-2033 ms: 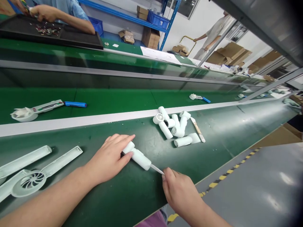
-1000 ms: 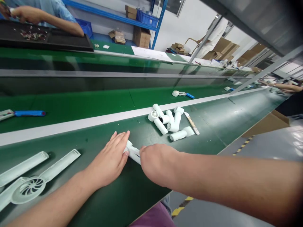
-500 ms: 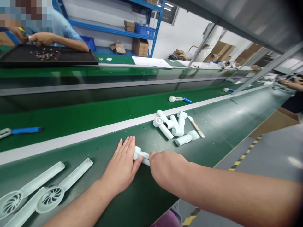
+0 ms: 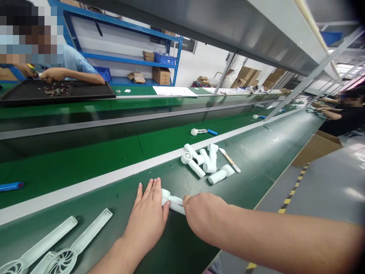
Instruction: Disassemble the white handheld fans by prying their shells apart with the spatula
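Note:
Below the middle of the view, a pale green handheld fan casing (image 4: 165, 196) lies between my two hands. My left hand (image 4: 149, 213) rests over its round head, fingers stretched out and thumb against the near side, steadying it. My right hand (image 4: 203, 213) is closed around the handle end; its fingertips are hidden. Two handle parts with a narrow gap show between the hands. Farther off is a group of pale green fan casings (image 4: 196, 170), with a knife-like tool (image 4: 229, 160) beside it. Open casing halves (image 4: 92, 230) with slatted round grilles lie at the lower left.
A white strip (image 4: 114, 171) separates my bench from the green belt (image 4: 94, 152). On the belt are a blue-handled fan part (image 4: 212, 132) and a blue handle (image 4: 11, 186). Across it, a person's arm (image 4: 76, 75) rests at a black tray (image 4: 94, 91). A metal shelf (image 4: 199, 26) hangs overhead.
The view has tilted up, so the bench items sit lower in the picture. Both hands stay on the same casing, and the gap between its handle parts looks slightly clearer.

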Available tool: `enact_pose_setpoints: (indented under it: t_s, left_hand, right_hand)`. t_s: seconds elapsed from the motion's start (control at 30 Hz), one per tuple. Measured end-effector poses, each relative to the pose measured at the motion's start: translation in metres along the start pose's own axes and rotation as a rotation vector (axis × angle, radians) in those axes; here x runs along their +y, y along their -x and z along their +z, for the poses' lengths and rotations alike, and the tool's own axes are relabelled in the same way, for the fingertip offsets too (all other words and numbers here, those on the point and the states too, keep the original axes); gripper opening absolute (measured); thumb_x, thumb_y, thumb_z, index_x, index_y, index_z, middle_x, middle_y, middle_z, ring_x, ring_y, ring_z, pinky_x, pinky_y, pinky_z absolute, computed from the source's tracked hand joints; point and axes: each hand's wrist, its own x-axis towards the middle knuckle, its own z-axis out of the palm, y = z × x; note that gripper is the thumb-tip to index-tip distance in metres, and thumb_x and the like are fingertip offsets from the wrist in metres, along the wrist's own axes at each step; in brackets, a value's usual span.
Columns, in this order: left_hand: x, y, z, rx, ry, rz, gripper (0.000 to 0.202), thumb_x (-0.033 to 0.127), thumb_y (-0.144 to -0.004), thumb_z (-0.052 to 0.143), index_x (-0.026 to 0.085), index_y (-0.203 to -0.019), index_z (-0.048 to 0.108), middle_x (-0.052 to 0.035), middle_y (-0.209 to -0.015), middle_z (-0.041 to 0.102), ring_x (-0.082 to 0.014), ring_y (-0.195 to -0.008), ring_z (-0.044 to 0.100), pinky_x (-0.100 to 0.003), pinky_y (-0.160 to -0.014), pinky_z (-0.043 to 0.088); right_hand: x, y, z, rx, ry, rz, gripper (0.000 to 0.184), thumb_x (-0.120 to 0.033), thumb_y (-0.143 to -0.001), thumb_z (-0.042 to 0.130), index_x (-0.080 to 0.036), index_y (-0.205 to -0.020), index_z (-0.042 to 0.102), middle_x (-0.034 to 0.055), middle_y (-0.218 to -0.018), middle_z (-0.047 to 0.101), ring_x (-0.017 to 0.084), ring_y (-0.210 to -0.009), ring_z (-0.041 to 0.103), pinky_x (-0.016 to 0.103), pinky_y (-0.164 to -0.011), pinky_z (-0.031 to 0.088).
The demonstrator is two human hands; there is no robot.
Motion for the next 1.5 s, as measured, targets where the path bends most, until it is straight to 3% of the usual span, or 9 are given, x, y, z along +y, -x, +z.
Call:
enact_pose_setpoints:
  t_s: [0.17, 0.37, 0.6, 0.8, 0.93, 1.0, 1.13, 1.33, 1.5]
  left_hand:
    - [0.001, -0.001, 0.001, -0.029, 0.035, -0.016, 0.059, 0.036, -0.096, 0.032, 0.003, -0.144, 0.023, -0.0205, -0.146, 0.039, -0.0293, -0.138, 0.033, -0.053, -0.113, 0.032]
    - [-0.004, 0.001, 0.0, -0.029, 0.051, -0.004, 0.059, 0.036, -0.096, 0.033, 0.004, -0.145, 0.022, -0.0208, -0.145, 0.041, -0.0289, -0.137, 0.035, -0.053, -0.112, 0.031]
    - [-0.008, 0.003, -0.003, -0.078, 0.113, 0.015, 0.061, 0.034, -0.096, 0.033, 0.008, -0.148, 0.017, -0.017, -0.149, 0.036, -0.029, -0.14, 0.028, -0.056, -0.113, 0.028]
    - [-0.017, 0.002, -0.016, -0.1, 0.257, 0.109, 0.064, 0.013, -0.083, 0.04, 0.029, -0.144, 0.032, -0.0042, -0.15, 0.035, -0.0262, -0.137, 0.033, -0.05, -0.111, 0.033]
    - [-0.014, -0.004, -0.023, -0.101, 0.318, 0.074, 0.048, 0.012, -0.08, 0.042, 0.026, -0.124, 0.052, -0.0068, -0.133, 0.051, -0.0263, -0.122, 0.048, -0.046, -0.1, 0.044]
    - [-0.011, -0.006, -0.024, -0.093, 0.332, 0.059, 0.036, 0.014, -0.083, 0.041, 0.025, -0.114, 0.055, -0.0074, -0.126, 0.054, -0.0265, -0.119, 0.049, -0.048, -0.097, 0.045]
    - [-0.006, -0.002, -0.023, -0.09, 0.371, 0.059, 0.025, 0.02, -0.094, 0.035, 0.026, -0.109, 0.054, -0.0068, -0.121, 0.056, -0.0245, -0.111, 0.054, -0.046, -0.092, 0.047]
    - [-0.012, 0.006, -0.017, -0.091, 0.365, 0.095, 0.033, 0.024, -0.096, 0.035, 0.027, -0.128, 0.044, -0.0085, -0.135, 0.049, -0.0253, -0.125, 0.046, -0.048, -0.103, 0.043]
    - [-0.018, 0.009, -0.014, -0.063, 0.294, 0.149, 0.037, 0.027, -0.096, 0.039, 0.027, -0.133, 0.045, -0.0094, -0.136, 0.051, -0.0278, -0.126, 0.048, -0.049, -0.104, 0.044]
  right_hand:
    - [-0.005, 0.025, 0.023, 0.035, 0.04, 0.041, 0.047, -0.003, -0.061, 0.068, -0.009, -0.108, 0.065, 0.0123, -0.079, 0.068, 0.018, -0.045, 0.054, 0.028, -0.036, 0.034]
    - [-0.014, -0.009, 0.012, 0.058, -0.131, 0.095, 0.045, -0.006, -0.059, 0.073, -0.009, -0.103, 0.064, 0.0154, -0.09, 0.067, 0.021, -0.059, 0.063, 0.026, -0.039, 0.041]
    - [0.005, 0.006, 0.018, 0.006, -0.024, 0.046, 0.029, -0.007, -0.066, 0.068, -0.01, -0.094, 0.065, 0.0132, -0.087, 0.065, 0.022, -0.063, 0.062, 0.027, -0.041, 0.041]
    - [0.017, 0.0, 0.001, 0.109, -0.106, 0.015, 0.008, -0.011, -0.075, 0.06, -0.013, -0.08, 0.066, 0.012, -0.087, 0.065, 0.019, -0.059, 0.061, 0.026, -0.04, 0.037]
    - [0.025, -0.001, -0.006, 0.148, -0.02, -0.04, 0.025, -0.014, -0.076, 0.062, -0.01, -0.1, 0.067, 0.0182, -0.106, 0.064, 0.022, -0.068, 0.064, 0.027, -0.046, 0.042]
    - [0.027, -0.002, -0.015, 0.098, -0.039, -0.017, 0.031, -0.011, -0.074, 0.064, -0.011, -0.104, 0.065, 0.0134, -0.097, 0.066, 0.02, -0.066, 0.065, 0.026, -0.049, 0.044]
    - [0.035, -0.008, -0.047, -0.024, -0.067, -0.054, 0.011, -0.013, -0.079, 0.061, -0.016, -0.087, 0.069, 0.0055, -0.077, 0.066, 0.02, -0.069, 0.065, 0.027, -0.055, 0.047]
    - [0.032, -0.037, -0.095, -0.1, 0.001, -0.148, 0.013, -0.014, -0.079, 0.062, -0.018, -0.088, 0.07, 0.0055, -0.091, 0.069, 0.027, -0.085, 0.064, 0.04, -0.069, 0.052]
    - [0.031, -0.064, -0.099, -0.093, 0.034, -0.24, 0.011, -0.015, -0.072, 0.068, -0.021, -0.081, 0.07, 0.0041, -0.087, 0.069, 0.028, -0.081, 0.063, 0.044, -0.071, 0.052]
